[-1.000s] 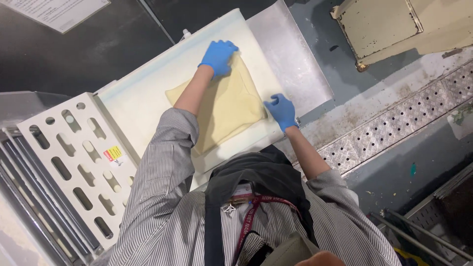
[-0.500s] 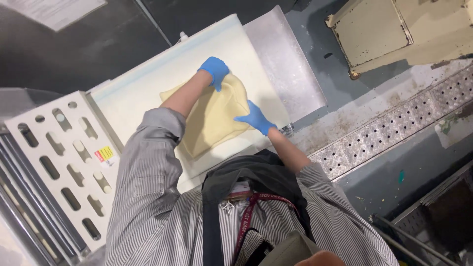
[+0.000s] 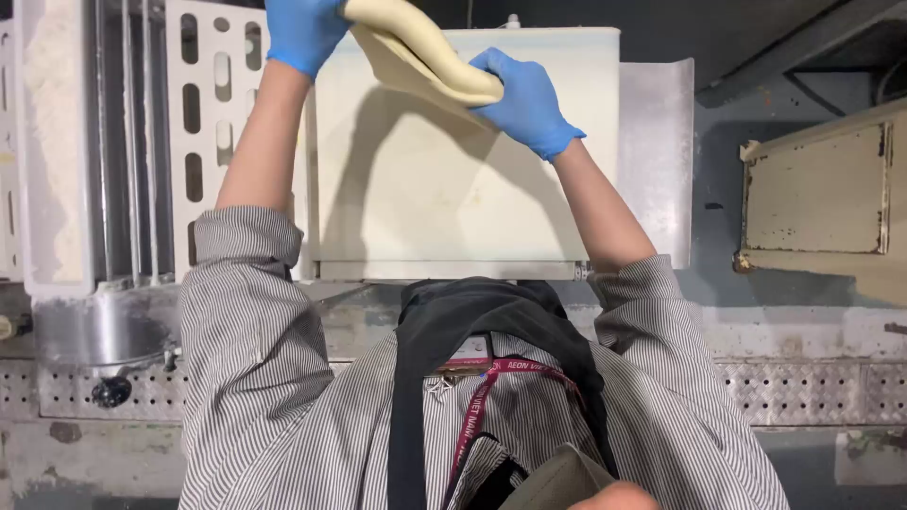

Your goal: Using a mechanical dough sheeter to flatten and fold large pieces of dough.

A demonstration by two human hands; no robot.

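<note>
Both my hands wear blue gloves and my arms are in striped sleeves. My left hand (image 3: 300, 33) grips the upper left end of a folded sheet of pale yellow dough (image 3: 425, 49), at the top edge of the view. My right hand (image 3: 524, 99) grips the dough's lower right end. The dough is lifted off the cream-coloured belt (image 3: 444, 198) of the machine and hangs folded between the two hands, its top cut off by the frame.
A white perforated guard (image 3: 203, 104) and metal rollers (image 3: 123, 142) stand left of the belt. A steel plate (image 3: 657, 151) borders the belt's right side. A worn beige box (image 3: 822, 198) sits at the right. Patterned metal flooring (image 3: 812, 392) runs below.
The dough lay flat on the belt under both hands; now it is folded and lifted clear of the belt. The camera view has also turned and moved closer.
</note>
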